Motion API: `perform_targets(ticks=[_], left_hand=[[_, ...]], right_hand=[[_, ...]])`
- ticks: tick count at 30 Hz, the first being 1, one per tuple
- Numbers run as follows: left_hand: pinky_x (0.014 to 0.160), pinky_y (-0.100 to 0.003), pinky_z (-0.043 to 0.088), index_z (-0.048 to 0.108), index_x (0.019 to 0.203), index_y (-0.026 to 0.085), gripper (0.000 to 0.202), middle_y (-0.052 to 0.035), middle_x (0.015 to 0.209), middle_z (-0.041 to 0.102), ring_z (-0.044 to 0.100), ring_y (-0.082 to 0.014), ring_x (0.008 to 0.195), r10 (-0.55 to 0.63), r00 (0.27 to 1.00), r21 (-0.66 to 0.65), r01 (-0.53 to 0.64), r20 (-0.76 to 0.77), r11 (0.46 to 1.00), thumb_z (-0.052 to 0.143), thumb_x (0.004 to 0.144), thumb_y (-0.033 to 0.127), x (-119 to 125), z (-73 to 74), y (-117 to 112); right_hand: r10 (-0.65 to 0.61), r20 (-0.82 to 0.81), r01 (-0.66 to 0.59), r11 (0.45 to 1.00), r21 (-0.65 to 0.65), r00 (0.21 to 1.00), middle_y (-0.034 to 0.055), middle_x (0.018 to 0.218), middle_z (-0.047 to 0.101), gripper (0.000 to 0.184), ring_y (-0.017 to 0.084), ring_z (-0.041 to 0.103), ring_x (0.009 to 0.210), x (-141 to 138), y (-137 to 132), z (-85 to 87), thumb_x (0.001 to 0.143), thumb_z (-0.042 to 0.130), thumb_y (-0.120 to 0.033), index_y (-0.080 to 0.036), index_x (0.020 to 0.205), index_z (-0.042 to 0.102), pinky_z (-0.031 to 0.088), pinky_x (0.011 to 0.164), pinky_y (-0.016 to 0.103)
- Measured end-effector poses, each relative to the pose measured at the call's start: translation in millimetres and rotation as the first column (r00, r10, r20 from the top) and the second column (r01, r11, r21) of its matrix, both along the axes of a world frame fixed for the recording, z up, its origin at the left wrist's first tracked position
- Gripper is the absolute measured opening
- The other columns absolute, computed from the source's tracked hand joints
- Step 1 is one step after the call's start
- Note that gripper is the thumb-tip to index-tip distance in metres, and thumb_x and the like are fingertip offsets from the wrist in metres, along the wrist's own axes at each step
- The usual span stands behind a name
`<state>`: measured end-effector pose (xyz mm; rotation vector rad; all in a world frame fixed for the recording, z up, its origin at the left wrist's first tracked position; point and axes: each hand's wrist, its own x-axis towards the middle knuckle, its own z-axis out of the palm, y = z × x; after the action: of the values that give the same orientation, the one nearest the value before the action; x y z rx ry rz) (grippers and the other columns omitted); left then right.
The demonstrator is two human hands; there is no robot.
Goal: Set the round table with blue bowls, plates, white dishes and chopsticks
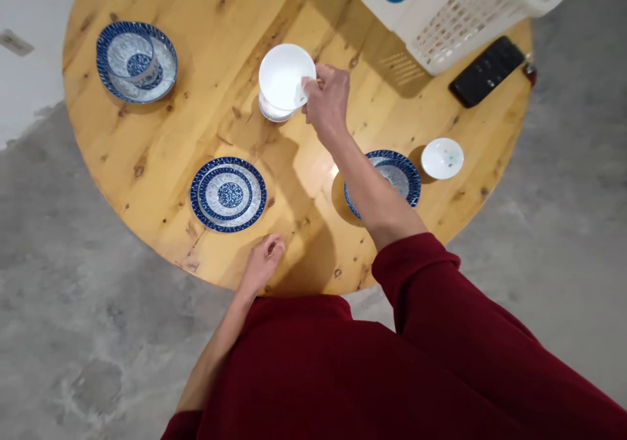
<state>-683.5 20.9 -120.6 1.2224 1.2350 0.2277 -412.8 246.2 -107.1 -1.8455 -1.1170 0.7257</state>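
Right hand (327, 100): thumb and fingertips pressed together in a pinch on the right rim of white bowl (284, 74). Bowl mouth up, tipped slightly toward the camera, near the middle of the round wooden table (161, 133). Directly beneath it, second white bowl (272, 111), only the lower edge showing. Contact between the two bowls: cannot tell.

Right forearm stretched across the near part of the table, red sleeve (421, 264) pushed up to the elbow, passing over and partly hiding blue-patterned plate (404, 172).

Left hand (263, 264): resting on the near table edge, fingers half curled, not clenched, nothing held. Nearest item: flat blue-and-white plate (228, 194), just beyond the fingers, not touched.

Remaining items:
- Small white dish (442, 158), just right of the partly hidden plate, apart from it.
- Far left: blue-rimmed plate (166, 68) carrying a matching patterned bowl (134, 60), upright.
- Far right: white plastic basket (470, 15), lattice walls, partly out of frame.
- Black flat device (487, 71) just beside the basket, near the table edge.
- Grey concrete floor (73, 309) around the table.
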Motion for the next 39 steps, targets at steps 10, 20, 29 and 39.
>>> perform_targets(ticks=[10,20,29,39], left_hand=[[0.083,-0.03,0.054,0.069,0.116,0.015,0.039,-0.009,0.103,0.075,0.069,-0.0212,0.094,-0.14,0.987,-0.064,0.145,0.079,0.987,0.052,0.091,0.041,0.3,-7.4,8.7],[0.079,-0.029,0.053,0.07,0.115,0.016,0.04,-0.0071,0.095,0.075,0.068,-0.0187,0.085,-0.43,0.891,0.003,0.434,0.147,0.901,0.052,0.091,0.042,-65.2,-7.6,39.3],[0.078,-0.031,0.055,0.069,0.117,0.014,0.049,-0.0114,0.101,0.076,0.07,-0.0212,0.09,-0.45,0.866,0.015,0.459,0.218,0.889,0.059,0.084,0.049,-120.7,-0.1,79.2],[0.08,-0.03,0.054,0.067,0.122,0.012,0.054,-0.0119,0.106,0.075,0.069,-0.0212,0.096,-0.403,0.902,0.005,0.408,0.157,0.913,0.06,0.084,0.05,-128.5,26.5,103.2]], right_hand=[[-0.103,-0.042,0.093,0.979,-0.183,0.994,0.0026,0.072,0.056,0.03,0.021,0.061,0.073,-50.1,-174.7,-3.7,0.096,0.049,-0.046,-0.02,0.089,0.062,0.051,0.06,0.029],[-0.511,-0.176,0.437,0.834,-0.337,0.841,-0.0003,0.057,0.053,0.027,0.02,0.052,0.05,-150.1,-271.2,-9.6,0.08,0.054,-0.05,-0.024,0.077,0.06,0.043,0.043,0.031],[-0.664,-0.231,0.588,0.742,-0.32,0.712,0.0008,0.063,0.057,0.032,0.019,0.055,0.052,-234.1,-266.1,-17.1,0.073,0.051,-0.053,-0.022,0.078,0.06,0.05,0.047,0.031],[-0.681,-0.142,0.643,0.727,-0.239,0.718,0.0032,0.071,0.065,0.025,0.018,0.062,0.055,-189.1,-241.0,-28.8,0.082,0.049,-0.038,-0.018,0.087,0.063,0.049,0.053,0.028]])
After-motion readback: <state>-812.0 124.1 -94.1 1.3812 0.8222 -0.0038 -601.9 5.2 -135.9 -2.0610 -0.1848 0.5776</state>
